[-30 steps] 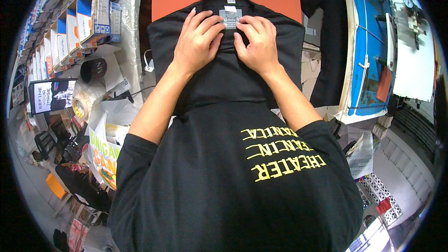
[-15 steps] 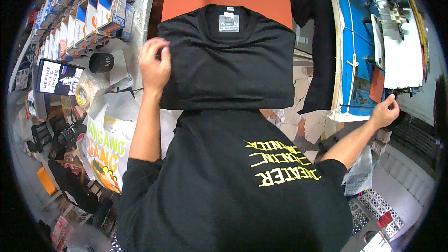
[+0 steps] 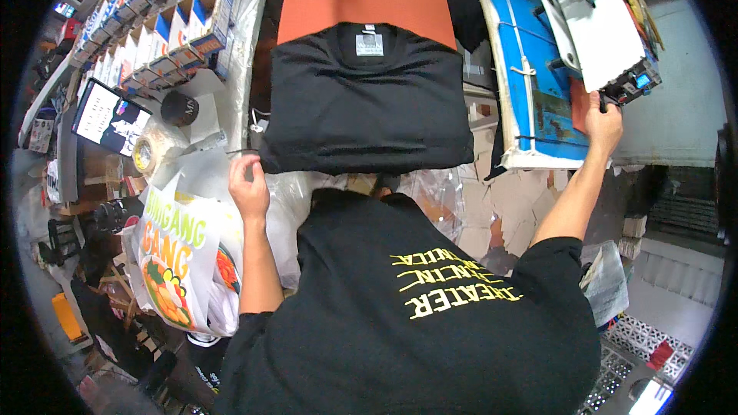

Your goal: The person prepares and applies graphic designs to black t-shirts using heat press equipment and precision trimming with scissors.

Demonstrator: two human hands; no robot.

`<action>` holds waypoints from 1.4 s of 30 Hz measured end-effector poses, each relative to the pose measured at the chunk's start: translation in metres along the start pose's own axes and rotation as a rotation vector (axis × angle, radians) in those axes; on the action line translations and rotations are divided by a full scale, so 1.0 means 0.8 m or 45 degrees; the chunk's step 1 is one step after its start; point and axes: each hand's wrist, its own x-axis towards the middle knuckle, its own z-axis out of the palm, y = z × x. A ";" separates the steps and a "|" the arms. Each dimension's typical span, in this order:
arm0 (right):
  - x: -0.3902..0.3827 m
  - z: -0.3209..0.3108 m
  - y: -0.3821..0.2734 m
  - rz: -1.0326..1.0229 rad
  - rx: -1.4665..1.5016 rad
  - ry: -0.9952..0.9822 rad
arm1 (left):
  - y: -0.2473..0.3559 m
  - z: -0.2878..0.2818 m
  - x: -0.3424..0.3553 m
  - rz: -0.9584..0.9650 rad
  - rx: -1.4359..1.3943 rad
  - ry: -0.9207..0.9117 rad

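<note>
A black T-shirt lies spread on an orange pad, its collar toward the far side and its lower part over the near edge. My left hand hovers beside the shirt's near left corner, fingers loosely curled with a gap at the thumb and nothing visible in them. Out to the right, my right hand is closed round a black handle at the near end of the white-topped press machine. Most of the handle is hidden by the fingers.
A blue panel with a pale edge and a tied cord stands right of the pad. At left are cardboard bins, a tablet, a black cap, a tape roll and a printed plastic bag.
My left hand has come nearer, from the shirt's upper left side to its lower left corner. My right hand is now closed on the handle, and the whole view has shifted.
</note>
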 end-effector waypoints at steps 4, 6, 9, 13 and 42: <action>-0.061 -0.022 -0.064 -0.179 0.334 0.006 | -0.014 -0.020 -0.028 -0.175 -0.102 0.028; -0.087 -0.037 -0.094 -0.361 0.478 0.160 | -0.014 -0.030 -0.040 -0.236 -0.127 0.035; -0.110 -0.069 -0.139 -0.566 0.353 0.525 | -0.011 -0.046 -0.053 -0.288 -0.100 0.026; -0.119 -0.073 -0.192 -0.719 0.776 0.264 | -0.021 -0.055 -0.063 -0.300 -0.093 0.018; -0.130 0.131 0.029 -1.040 0.301 -1.118 | 0.310 0.299 -0.273 -0.207 0.035 -1.424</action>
